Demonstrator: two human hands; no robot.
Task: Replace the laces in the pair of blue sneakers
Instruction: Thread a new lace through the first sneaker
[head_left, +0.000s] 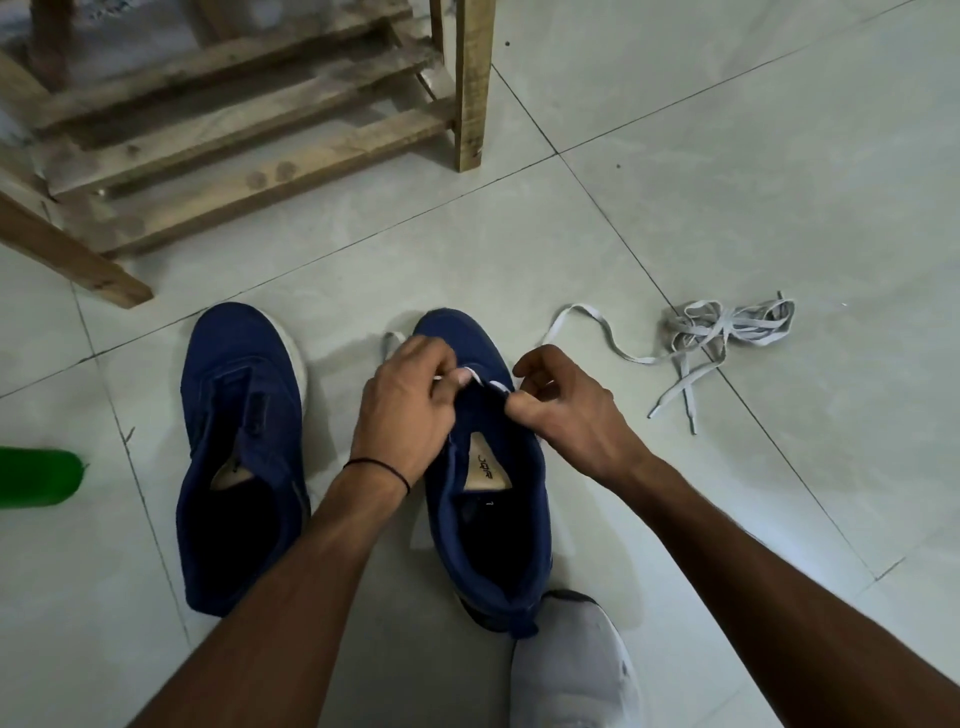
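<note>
Head-worn view, steeply down, close above floor (691, 197)

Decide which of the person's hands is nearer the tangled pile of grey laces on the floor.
Right. The right hand pinches the white lace on the sneaker's side facing the tangled pile; the left hand pinches it across the sneaker, farther away.

The left hand (402, 410) and right hand (563, 410), pinching the lace (576, 307), cover the sneaker's (493, 519) eyelets and most of the lace between them, so how far it is threaded cannot be told. The left forearm hides that sneaker's inner side and part of the other sneaker's (239, 415) edge. A grey foot (571, 670), cut by the bottom edge, covers the heel. A green thing (36, 477) is cut by the left edge, the wooden frame (249, 135) by the top and left.
</note>
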